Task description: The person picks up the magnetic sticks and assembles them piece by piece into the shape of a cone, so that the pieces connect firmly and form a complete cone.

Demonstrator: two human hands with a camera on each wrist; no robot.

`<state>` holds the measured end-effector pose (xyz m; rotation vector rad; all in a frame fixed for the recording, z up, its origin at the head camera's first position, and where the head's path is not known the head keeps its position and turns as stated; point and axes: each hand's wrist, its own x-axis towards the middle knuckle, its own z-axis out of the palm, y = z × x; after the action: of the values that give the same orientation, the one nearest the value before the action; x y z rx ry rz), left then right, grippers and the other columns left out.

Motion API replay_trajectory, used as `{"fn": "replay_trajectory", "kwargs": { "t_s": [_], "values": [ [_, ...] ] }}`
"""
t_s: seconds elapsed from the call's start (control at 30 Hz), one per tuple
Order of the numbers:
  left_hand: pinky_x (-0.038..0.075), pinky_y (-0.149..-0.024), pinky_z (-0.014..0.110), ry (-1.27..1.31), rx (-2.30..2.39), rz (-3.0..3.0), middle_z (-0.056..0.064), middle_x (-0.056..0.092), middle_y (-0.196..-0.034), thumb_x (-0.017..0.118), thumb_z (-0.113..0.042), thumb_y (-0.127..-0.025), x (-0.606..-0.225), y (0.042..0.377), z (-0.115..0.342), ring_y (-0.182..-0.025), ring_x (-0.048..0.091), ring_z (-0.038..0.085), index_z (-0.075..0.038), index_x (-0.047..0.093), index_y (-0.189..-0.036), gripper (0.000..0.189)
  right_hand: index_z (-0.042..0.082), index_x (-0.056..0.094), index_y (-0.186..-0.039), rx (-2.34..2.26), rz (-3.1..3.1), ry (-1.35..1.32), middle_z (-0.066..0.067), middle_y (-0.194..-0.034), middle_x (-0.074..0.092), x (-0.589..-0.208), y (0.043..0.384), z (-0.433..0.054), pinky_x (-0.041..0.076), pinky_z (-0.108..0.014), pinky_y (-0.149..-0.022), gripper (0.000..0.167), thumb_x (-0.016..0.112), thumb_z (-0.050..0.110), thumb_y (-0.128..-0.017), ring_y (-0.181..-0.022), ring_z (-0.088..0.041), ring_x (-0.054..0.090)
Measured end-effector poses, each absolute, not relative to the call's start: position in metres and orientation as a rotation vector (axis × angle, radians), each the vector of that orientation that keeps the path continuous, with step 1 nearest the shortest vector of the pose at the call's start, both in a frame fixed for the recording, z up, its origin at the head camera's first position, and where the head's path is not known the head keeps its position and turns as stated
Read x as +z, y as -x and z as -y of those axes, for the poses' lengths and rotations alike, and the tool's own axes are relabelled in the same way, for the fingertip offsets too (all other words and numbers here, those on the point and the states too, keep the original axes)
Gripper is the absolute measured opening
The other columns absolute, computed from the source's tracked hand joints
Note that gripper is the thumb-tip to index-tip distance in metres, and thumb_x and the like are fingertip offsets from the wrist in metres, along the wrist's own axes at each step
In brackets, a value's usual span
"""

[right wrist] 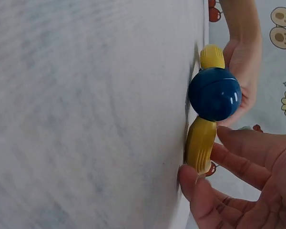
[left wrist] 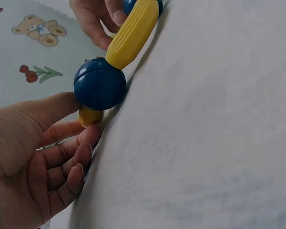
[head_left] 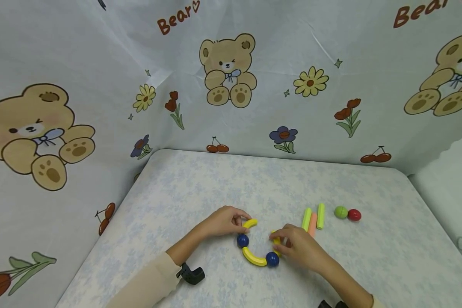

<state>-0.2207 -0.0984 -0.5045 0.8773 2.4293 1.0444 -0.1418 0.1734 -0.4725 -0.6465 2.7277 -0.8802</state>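
Note:
Curved yellow pieces and blue balls form a U-shaped chain on the table. At its upper left, my left hand (head_left: 226,221) pinches a yellow curved piece (head_left: 251,223) between thumb and fingers. Below that piece sits a blue ball (head_left: 243,241), then the bottom yellow curved piece (head_left: 254,258), then a second blue ball (head_left: 272,259). My right hand (head_left: 298,247) pinches the right-hand yellow curved piece (right wrist: 200,145), which rises from the second ball. In the left wrist view, the nearer blue ball (left wrist: 100,85) partly hides the held piece.
Right of the chain lie two light green sticks (head_left: 321,216) and an orange stick (head_left: 312,225), partly behind my right hand. Farther right, a green ball (head_left: 341,212) touches a red ball (head_left: 354,215). A bear-printed cloth (head_left: 269,128) stands behind the table (head_left: 200,184).

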Motion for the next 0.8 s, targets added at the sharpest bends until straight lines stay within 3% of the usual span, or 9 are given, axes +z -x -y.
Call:
{"fn": "replay_trajectory", "kwargs": {
  "t_s": [0.8],
  "values": [
    [0.042, -0.055, 0.02, -0.932, 1.062, -2.467, -0.02, 0.067, -0.075, 0.079, -0.039, -0.089, -0.518, 0.212, 0.1, -0.06, 0.053, 0.003, -0.027, 0.076, -0.12, 0.033, 0.009, 0.078, -0.108, -0.929, -2.714, 0.721, -0.001, -0.101, 0.067, -0.476, 0.155, -0.174, 0.049, -0.021, -0.06, 0.021, 0.08, 0.006, -0.087, -0.071, -0.004, 0.055]
  ]
}}
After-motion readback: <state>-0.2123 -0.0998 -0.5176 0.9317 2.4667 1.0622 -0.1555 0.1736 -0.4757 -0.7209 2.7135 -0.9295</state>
